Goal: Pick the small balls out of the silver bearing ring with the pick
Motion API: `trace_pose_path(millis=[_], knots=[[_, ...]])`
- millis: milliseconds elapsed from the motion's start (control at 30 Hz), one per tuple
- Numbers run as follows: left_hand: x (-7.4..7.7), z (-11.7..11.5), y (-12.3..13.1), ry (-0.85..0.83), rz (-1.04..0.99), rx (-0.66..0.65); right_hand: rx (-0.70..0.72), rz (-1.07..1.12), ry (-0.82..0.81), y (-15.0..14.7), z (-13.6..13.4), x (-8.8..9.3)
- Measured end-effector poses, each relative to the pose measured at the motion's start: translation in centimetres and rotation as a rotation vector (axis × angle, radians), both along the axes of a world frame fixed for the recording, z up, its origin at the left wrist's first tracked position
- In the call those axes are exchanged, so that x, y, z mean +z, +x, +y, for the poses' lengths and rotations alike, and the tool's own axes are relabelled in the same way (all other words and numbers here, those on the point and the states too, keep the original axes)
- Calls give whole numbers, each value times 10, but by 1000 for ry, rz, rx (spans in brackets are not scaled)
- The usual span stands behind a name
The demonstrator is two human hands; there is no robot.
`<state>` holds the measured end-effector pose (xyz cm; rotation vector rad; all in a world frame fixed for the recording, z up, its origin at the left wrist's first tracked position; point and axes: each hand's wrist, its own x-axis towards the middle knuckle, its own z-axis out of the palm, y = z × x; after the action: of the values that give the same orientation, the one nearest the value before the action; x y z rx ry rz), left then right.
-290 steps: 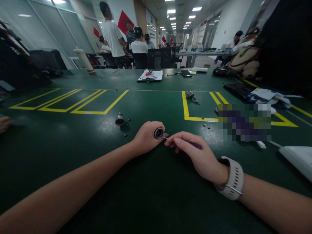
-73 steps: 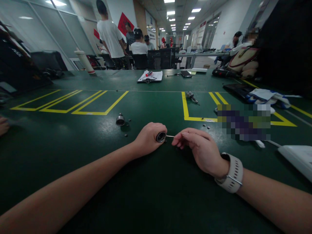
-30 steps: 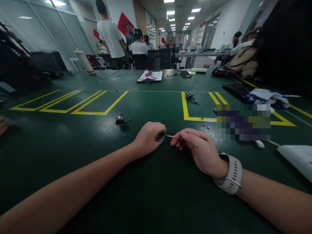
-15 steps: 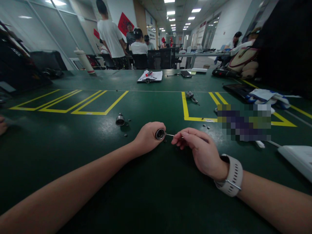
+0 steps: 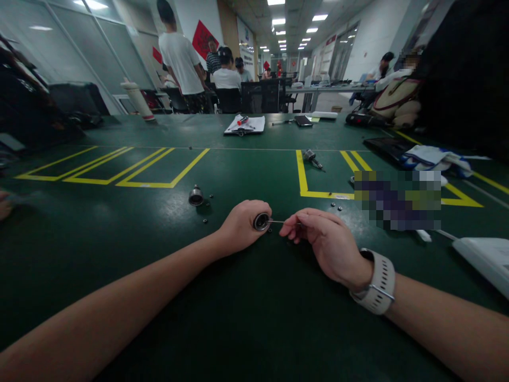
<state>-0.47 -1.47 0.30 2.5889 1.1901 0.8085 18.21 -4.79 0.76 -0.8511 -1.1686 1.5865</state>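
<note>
Left hand (image 5: 245,225) grips a metal cup (image 5: 261,222), right hand (image 5: 324,241) a thin tool (image 5: 275,222); the tape label (image 5: 342,197)'s illegible.

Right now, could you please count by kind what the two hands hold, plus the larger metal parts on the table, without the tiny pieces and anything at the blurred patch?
Hollow round parts: 2 (the held part in the left hand, the loose part on the table)
Thin-shafted tools: 1 (the tool in the right hand)
Metal parts with a slim tip: 1 (the tipped part)
Total: 4
</note>
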Motion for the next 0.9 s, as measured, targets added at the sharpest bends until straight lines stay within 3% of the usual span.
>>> trace_pose_path(millis=[167,467,900], knots=[[1,1,1,-93,-71,-44,17,26,7,0,-1,0],[0,1,1,51,172,14,0,-27,27,1,-1,-1],[-1,2,0,60,189,43,-114,-17,57,1,0,-3]])
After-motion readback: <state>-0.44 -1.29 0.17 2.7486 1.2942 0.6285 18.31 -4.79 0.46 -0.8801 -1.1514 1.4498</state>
